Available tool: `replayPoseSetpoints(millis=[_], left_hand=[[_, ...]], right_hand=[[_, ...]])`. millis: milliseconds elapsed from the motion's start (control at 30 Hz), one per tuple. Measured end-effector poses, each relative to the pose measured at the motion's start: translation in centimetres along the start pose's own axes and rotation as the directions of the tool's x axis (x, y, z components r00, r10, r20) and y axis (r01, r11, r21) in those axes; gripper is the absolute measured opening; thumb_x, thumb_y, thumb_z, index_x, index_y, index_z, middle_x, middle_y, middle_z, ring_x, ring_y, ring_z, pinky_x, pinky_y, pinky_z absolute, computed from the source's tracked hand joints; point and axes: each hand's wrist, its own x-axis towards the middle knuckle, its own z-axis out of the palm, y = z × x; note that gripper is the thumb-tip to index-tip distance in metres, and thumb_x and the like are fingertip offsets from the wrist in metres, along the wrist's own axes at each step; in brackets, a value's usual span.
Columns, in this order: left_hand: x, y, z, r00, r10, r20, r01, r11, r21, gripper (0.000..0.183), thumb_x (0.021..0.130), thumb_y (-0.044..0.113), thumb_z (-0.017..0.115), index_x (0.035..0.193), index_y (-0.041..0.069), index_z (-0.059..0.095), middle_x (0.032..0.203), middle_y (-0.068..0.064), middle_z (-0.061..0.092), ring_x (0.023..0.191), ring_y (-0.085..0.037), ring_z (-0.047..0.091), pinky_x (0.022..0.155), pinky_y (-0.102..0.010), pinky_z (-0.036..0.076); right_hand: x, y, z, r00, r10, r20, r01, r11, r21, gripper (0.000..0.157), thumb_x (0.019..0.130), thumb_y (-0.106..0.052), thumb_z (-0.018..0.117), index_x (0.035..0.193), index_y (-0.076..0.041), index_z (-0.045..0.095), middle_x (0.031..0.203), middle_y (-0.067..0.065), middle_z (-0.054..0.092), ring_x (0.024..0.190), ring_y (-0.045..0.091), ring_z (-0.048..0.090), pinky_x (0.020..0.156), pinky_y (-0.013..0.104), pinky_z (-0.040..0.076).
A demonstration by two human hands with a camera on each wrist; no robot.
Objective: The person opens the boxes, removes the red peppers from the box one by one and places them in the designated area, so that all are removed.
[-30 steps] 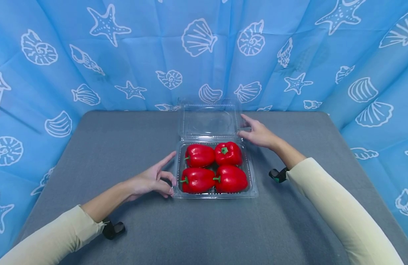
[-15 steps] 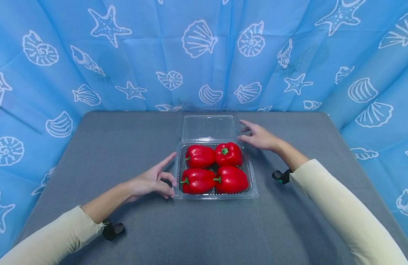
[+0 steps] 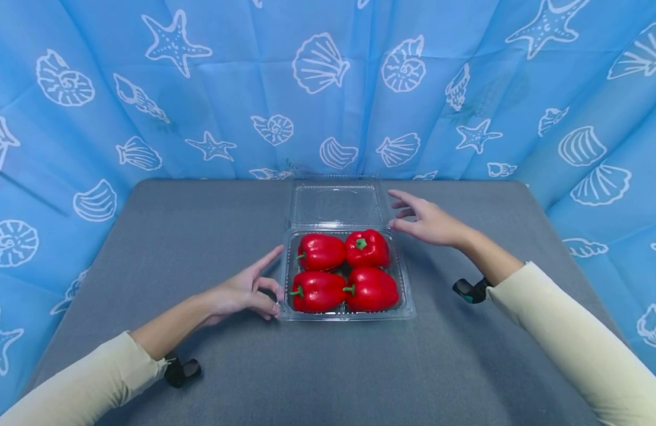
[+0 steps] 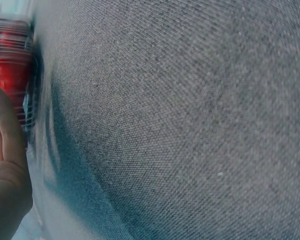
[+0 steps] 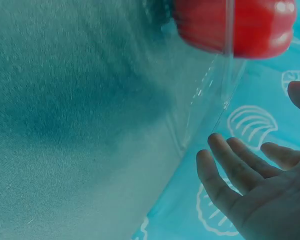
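Observation:
Several red bell peppers (image 3: 367, 288) with green stems lie in the base of a clear plastic clamshell box (image 3: 346, 316). Its see-through lid (image 3: 335, 204) is folded back, away from the person. My left hand (image 3: 243, 291) rests at the box's left side, index finger stretched along it and the other fingers bent loosely at the near left corner. In the left wrist view, extended fingers (image 4: 9, 130) show beside the box wall. My right hand (image 3: 429, 220), fingers spread and holding nothing, hovers right of the lid. The right wrist view shows this hand (image 5: 255, 185) apart from the box.
A grey cloth-covered table (image 3: 338, 373) carries the box. Behind it hangs a blue curtain (image 3: 328, 106) with white shells and starfish, close to the table's far edge. A black wrist device (image 3: 181, 371) sits under the left sleeve, another (image 3: 470, 291) under the right.
The lid has sunk farther back and lies lower. My right hand has come away from the lid's right edge and moved to the right. The left hand stays put.

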Motion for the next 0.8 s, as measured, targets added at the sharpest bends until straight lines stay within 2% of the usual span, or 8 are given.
replayPoseSetpoints(millis=[233,467,633,800], left_hand=[[-0.1,0.0,0.0,1.0,0.014,0.005,-0.014,1.0,0.008,0.098,0.091,0.004,0.066,0.159,0.034,0.003,0.108,-0.015,0.063,0.092,-0.028,0.07,0.083,-0.04,0.056],[-0.1,0.0,0.1,1.0,0.015,-0.004,-0.015,1.0,0.01,0.098,0.091,0.003,0.066,0.159,0.033,0.003,0.107,-0.015,0.063,0.091,-0.028,0.07,0.082,-0.04,0.056],[-0.2,0.0,0.2,1.0,0.014,-0.005,-0.014,1.0,0.003,0.098,0.09,0.004,0.067,0.159,0.033,0.003,0.106,-0.014,0.064,0.09,-0.027,0.07,0.081,-0.039,0.057],[-0.2,0.1,0.3,1.0,0.008,-0.009,-0.008,1.0,-0.003,0.098,0.09,0.004,0.067,0.159,0.033,0.003,0.106,-0.014,0.064,0.09,-0.027,0.07,0.081,-0.039,0.057]], right_hand=[[-0.9,-0.3,0.8,0.995,-0.097,-0.006,0.098,0.992,0.076,0.072,0.095,-0.015,0.065,0.155,-0.006,0.028,0.148,0.024,0.045,0.132,0.041,0.049,0.102,0.056,0.045],[-1.1,0.0,1.7,0.985,-0.174,-0.01,0.173,0.966,0.194,0.077,0.092,-0.016,0.069,0.156,-0.01,0.028,0.15,0.019,0.045,0.135,0.038,0.047,0.105,0.055,0.042],[-1.1,0.3,2.1,0.972,-0.233,0.041,0.213,0.936,0.282,0.091,0.085,-0.016,0.078,0.158,-0.015,0.024,0.156,0.014,0.038,0.14,0.039,0.039,0.108,0.055,0.038],[-1.2,0.3,2.2,0.96,-0.259,0.103,0.209,0.915,0.346,0.098,0.081,-0.011,0.081,0.159,-0.019,0.022,0.159,0.011,0.033,0.144,0.038,0.033,0.11,0.053,0.036]])
